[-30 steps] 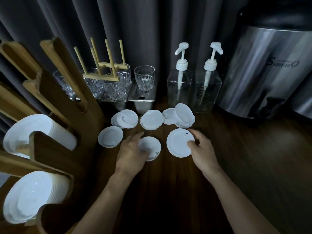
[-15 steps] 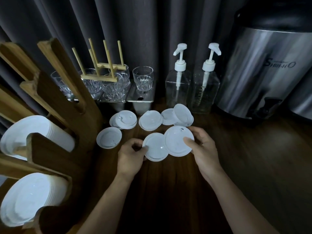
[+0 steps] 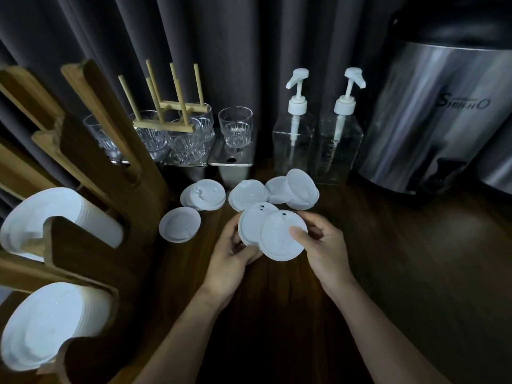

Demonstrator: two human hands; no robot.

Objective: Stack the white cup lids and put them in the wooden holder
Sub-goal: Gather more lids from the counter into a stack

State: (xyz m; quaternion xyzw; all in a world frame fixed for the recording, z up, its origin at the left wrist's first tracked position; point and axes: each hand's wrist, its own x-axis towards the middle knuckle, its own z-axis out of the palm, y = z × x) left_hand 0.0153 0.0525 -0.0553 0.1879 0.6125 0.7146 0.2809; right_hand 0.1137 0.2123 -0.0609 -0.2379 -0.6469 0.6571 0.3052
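My left hand grips a white cup lid lifted off the dark wooden table. A second white lid is pinched in my right hand, and it overlaps the front right of the first lid. Several more white lids lie on the table behind: one alone at the left, a small pile, another pile and a tilted group. The wooden holder stands at the left, with stacks of white lids in its upper slot and lower slot.
Behind the lids stand glass tumblers on metal trays, a small wooden peg rack, two clear pump bottles and a large steel dispenser. A dark curtain hangs at the back.
Both hands have lifted their lids off the table and brought them together; the right lid now overlaps the left one. The lids behind have not moved.
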